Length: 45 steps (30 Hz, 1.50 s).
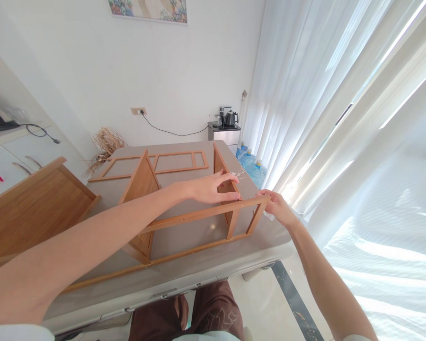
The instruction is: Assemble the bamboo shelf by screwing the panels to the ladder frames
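Observation:
A wooden side frame (195, 214) with long rails and short crosspieces lies along the table's near side. Two wooden shelf panels stand on edge against it: a right panel (220, 163) and a left panel (141, 177). My left hand (215, 188) reaches across and is closed over the upper edge of the right panel, near its joint with the rail. At the frame's right end, my right hand (277, 207) pinches the rail's tip. Its fingertips are partly hidden behind the wood.
Another ladder-like wooden frame (179, 162) lies flat at the back of the table (184, 182). A large wooden panel piece (39, 213) rests at the left. Small pale bits (238, 174) lie beyond the right panel. Water bottles (252, 166) and curtains (305, 94) are at the right.

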Available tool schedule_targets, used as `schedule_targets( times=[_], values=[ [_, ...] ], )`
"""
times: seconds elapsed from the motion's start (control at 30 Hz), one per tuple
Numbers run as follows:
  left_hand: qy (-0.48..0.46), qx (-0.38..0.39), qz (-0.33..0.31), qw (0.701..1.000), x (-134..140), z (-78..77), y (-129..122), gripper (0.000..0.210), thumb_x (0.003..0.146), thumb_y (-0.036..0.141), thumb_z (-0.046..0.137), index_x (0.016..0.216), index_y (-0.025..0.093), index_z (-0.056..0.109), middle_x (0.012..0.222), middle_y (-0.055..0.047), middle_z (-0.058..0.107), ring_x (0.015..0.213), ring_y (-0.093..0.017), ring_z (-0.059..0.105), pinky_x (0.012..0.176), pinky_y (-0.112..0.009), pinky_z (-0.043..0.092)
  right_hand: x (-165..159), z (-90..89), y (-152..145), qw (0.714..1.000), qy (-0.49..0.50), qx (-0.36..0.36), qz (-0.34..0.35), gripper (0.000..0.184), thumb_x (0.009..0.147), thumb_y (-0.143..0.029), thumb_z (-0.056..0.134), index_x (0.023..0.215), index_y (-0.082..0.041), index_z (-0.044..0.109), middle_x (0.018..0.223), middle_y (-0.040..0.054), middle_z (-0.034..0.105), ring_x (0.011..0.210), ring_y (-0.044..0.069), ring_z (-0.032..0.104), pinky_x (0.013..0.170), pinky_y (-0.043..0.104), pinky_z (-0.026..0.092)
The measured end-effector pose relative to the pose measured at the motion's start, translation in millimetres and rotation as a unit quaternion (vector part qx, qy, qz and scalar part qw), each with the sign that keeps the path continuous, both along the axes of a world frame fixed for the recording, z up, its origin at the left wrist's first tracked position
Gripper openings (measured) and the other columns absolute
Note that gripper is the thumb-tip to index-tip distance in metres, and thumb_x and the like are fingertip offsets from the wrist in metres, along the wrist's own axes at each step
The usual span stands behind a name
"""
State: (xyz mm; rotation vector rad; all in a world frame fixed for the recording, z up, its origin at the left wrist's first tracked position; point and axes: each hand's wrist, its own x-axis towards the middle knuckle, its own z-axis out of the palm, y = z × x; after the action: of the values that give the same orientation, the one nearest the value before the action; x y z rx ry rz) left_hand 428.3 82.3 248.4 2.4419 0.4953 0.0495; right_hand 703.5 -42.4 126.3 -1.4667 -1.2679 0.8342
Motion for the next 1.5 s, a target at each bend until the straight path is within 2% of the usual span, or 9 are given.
schedule_targets(
  times=[0.2,0.43,0.6,0.83,1.0,1.07,1.2,1.37,1.5],
  values=[
    [0.002,-0.001,0.001,1.0,-0.7,2.0,-0.8,0.075,0.086,0.084,0.05,0.144,0.037,0.046,0.146,-0.006,0.052,0.128,-0.028,0.056,0.105,-0.041,0.046,2.9,41.5,-16.7,0.987,0.109,0.097,-0.06,0.038,0.092,-0.059,0.067,0.096,-0.024,0.053,0.057,-0.0131,0.012,0.047,0.006,0.011,0.047,0.024,0.011],
    [0.0,-0.002,-0.001,1.0,0.1,-0.7,0.7,0.074,0.087,0.084,0.05,0.145,0.038,0.046,0.145,-0.006,0.052,0.128,-0.028,0.057,0.106,-0.041,0.046,-32.1,73.4,-62.4,0.971,0.177,0.155,-0.039,0.029,0.091,-0.053,0.071,0.097,-0.026,0.06,0.068,-0.0084,0.024,0.044,0.003,0.011,0.043,0.025,0.007],
    [-0.001,-0.006,-0.003,1.0,0.5,-0.4,0.0,0.072,0.087,0.083,0.051,0.143,0.038,0.047,0.144,-0.006,0.053,0.128,-0.028,0.056,0.107,-0.042,0.045,-51.3,65.6,-76.6,0.97,0.192,0.142,0.04,0.025,0.095,-0.05,0.068,0.096,-0.026,0.061,0.075,-0.0068,0.031,0.044,0.002,0.013,0.043,0.025,0.009],
    [-0.018,0.002,-0.009,1.0,3.1,-5.5,2.3,0.074,0.087,0.082,0.053,0.144,0.036,0.047,0.145,-0.006,0.052,0.127,-0.027,0.057,0.108,-0.041,0.045,-85.7,34.2,-75.5,0.952,0.269,0.122,0.079,0.028,0.095,-0.05,0.066,0.092,-0.024,0.057,0.09,-0.003,0.055,0.04,-0.002,0.013,0.037,0.023,0.008],
    [-0.022,0.004,-0.012,1.0,2.9,-6.4,3.1,0.071,0.089,0.08,0.053,0.144,0.036,0.047,0.149,-0.007,0.05,0.128,-0.028,0.057,0.108,-0.042,0.046,-100.0,22.1,-73.2,0.957,0.255,0.112,0.078,0.033,0.095,-0.047,0.068,0.124,-0.032,0.063,0.081,-0.0047,0.058,0.039,0.0,0.017,0.038,0.021,0.013],
    [-0.023,0.005,-0.013,1.0,2.7,-6.0,2.8,0.069,0.09,0.079,0.053,0.144,0.036,0.046,0.15,-0.007,0.05,0.13,-0.028,0.057,0.109,-0.042,0.046,-101.9,21.6,-74.0,0.965,0.222,0.117,0.074,0.034,0.097,-0.049,0.066,0.126,-0.031,0.066,0.084,-0.0022,0.06,0.042,0.001,0.02,0.039,0.023,0.016],
    [-0.026,0.005,-0.018,0.999,3.0,-5.8,2.2,0.067,0.091,0.076,0.055,0.144,0.036,0.045,0.15,-0.007,0.049,0.131,-0.028,0.057,0.11,-0.041,0.045,-107.8,25.7,-77.4,0.984,0.136,0.116,0.023,0.028,0.1,-0.05,0.061,0.107,-0.025,0.071,0.085,0.0015,0.065,0.047,0.004,0.028,0.043,0.024,0.022],
    [-0.019,0.003,-0.013,1.0,3.8,-6.8,3.7,0.07,0.09,0.078,0.054,0.146,0.036,0.044,0.152,-0.008,0.047,0.132,-0.029,0.056,0.107,-0.043,0.047,-120.8,27.6,-77.5,0.985,0.037,0.141,-0.095,0.022,0.098,-0.047,0.064,0.106,-0.027,0.068,0.096,0.0058,0.076,0.057,0.011,0.048,0.049,0.025,0.038],
    [-0.019,0.007,-0.016,1.0,3.9,-7.5,5.1,0.071,0.089,0.077,0.055,0.146,0.036,0.044,0.153,-0.009,0.045,0.132,-0.029,0.056,0.106,-0.042,0.048,-126.9,17.3,-72.5,0.969,-0.025,0.176,-0.169,0.017,0.098,-0.042,0.065,0.107,-0.028,0.07,0.109,0.0063,0.078,0.05,0.009,0.042,0.049,0.028,0.04]
  ],
)
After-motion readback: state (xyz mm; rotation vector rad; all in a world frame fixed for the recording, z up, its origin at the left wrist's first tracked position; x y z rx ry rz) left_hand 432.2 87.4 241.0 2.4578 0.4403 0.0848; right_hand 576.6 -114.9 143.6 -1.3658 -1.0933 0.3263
